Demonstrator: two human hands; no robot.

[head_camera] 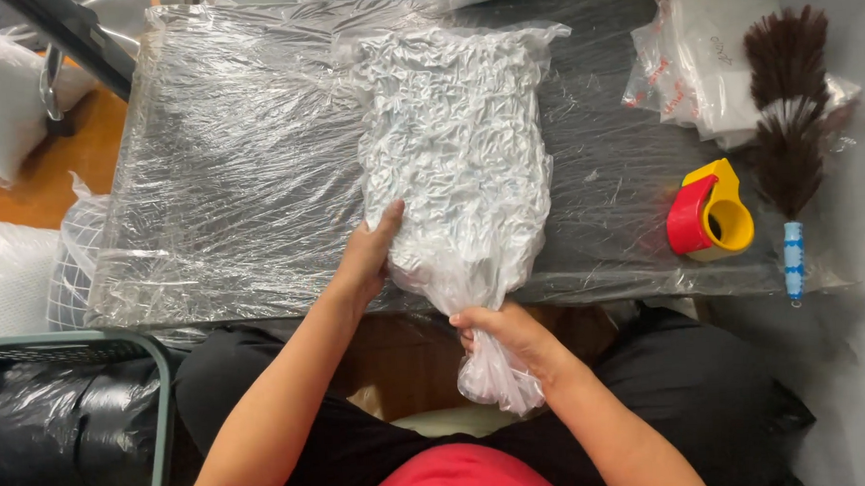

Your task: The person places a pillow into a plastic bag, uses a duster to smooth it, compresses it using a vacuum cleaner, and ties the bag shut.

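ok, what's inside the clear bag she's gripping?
The clear bag is packed with crumpled white material, pressed tight against the plastic. The right hand squeezes its neck, the left hand steadies its side. What lies deeper is hidden.

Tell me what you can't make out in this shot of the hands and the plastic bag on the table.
Head view only:
- Contents of the plastic bag: wrinkled film hides what the white filling is.
- Right hand fingers: curled around the bag's twisted neck, hidden beneath.
- Left hand palm: pressed against the bag's side, unseen.
- Tape dispenser: the roll is hidden by its casing.
- Stacked bags beside the feather duster: markings too small.
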